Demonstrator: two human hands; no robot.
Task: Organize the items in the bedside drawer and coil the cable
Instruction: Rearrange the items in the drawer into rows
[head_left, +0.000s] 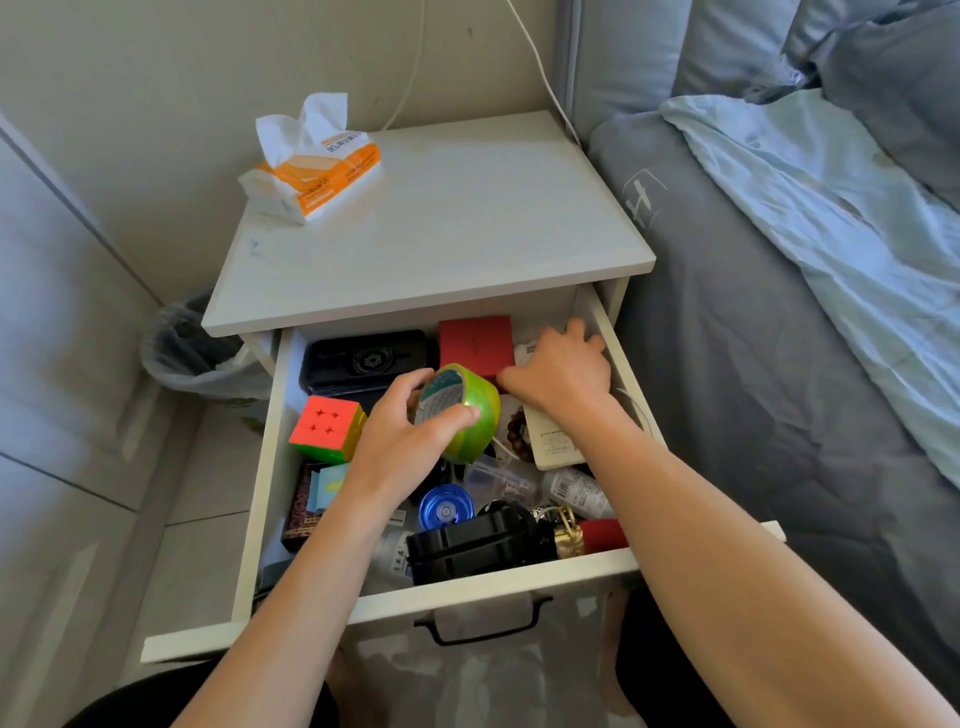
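Head view: the bedside drawer (262, 467) is seen pulled fully out, still crowded. A roll of green tape (467, 410) is gripped by the left hand (400, 441), thumb and fingers curled round it, and is held just above the drawer's middle. The right hand (561, 371) is laid at 1 o'clock in the drawer, fingers bent onto a pale card or packet beside the red box (475, 345); whether anything is pinched cannot be told.

Sorting is judged to be at an early stage. The cube (327, 428) at 9 o'clock, the black case (363, 358) at 11 o'clock, the blue cap (445, 506) and the black box (467, 548) at 6 o'clock lie jumbled. The cable to be coiled is not clearly made out; a thin pale loop (636, 410) is glimpsed against the right drawer wall.

Little free floor is left inside, with walls close on every side. Open room is offered by the worktop (467, 218) at 12 o'clock, where only a tissue pack (311, 166) sits.
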